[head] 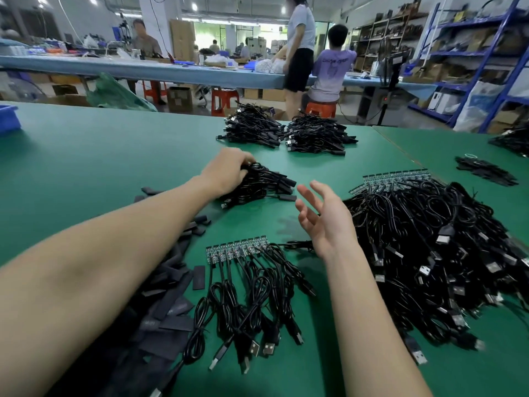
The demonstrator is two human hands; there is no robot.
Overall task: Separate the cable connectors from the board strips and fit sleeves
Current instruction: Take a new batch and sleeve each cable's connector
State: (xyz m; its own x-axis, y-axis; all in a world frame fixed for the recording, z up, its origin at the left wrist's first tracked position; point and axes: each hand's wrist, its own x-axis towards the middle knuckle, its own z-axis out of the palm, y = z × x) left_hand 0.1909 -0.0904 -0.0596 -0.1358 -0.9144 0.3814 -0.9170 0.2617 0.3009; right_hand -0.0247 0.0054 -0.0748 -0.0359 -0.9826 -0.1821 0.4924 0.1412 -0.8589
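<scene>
My left hand (227, 169) reaches forward and grips a small bundle of sleeved black cables (262, 184) lying on the green table (100, 156). My right hand (323, 216) hovers beside that bundle with its fingers spread and holds nothing. A board strip (236, 249) with several black USB cables (249, 305) still attached lies close in front of me. Flat black sleeves (169, 299) are heaped under and beside my left forearm. A big tangle of cables on board strips (429, 247) fills the right side.
Two stacks of finished cables (286, 131) sit at the table's far edge. More black sleeves (486, 170) lie at the far right, a blue bin (8, 118) at the far left. People work at a long bench beyond.
</scene>
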